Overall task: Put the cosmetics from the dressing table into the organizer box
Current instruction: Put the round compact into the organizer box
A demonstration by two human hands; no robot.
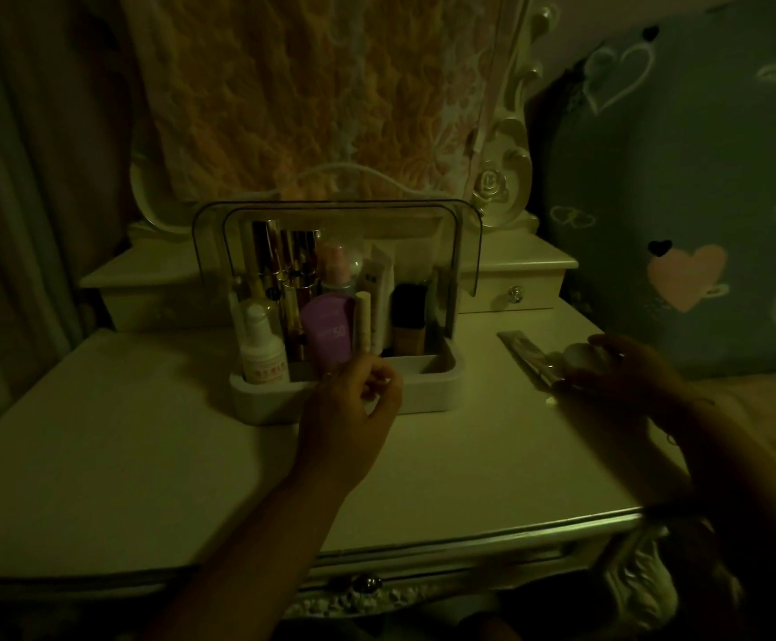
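1. Left hand [354,400] at frame centre, fingers loosely curled, apparently empty, beside the organizer box [344,390].
2. Right hand [617,367] fingers close over a round compact [582,356] on the surface, right of frame.
3. Lift it level into the box's free right compartment.

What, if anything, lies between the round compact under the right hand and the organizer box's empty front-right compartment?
Nothing visible: bare white tabletop separates the round pale compact from the white organizer box, whose clear lid is raised.
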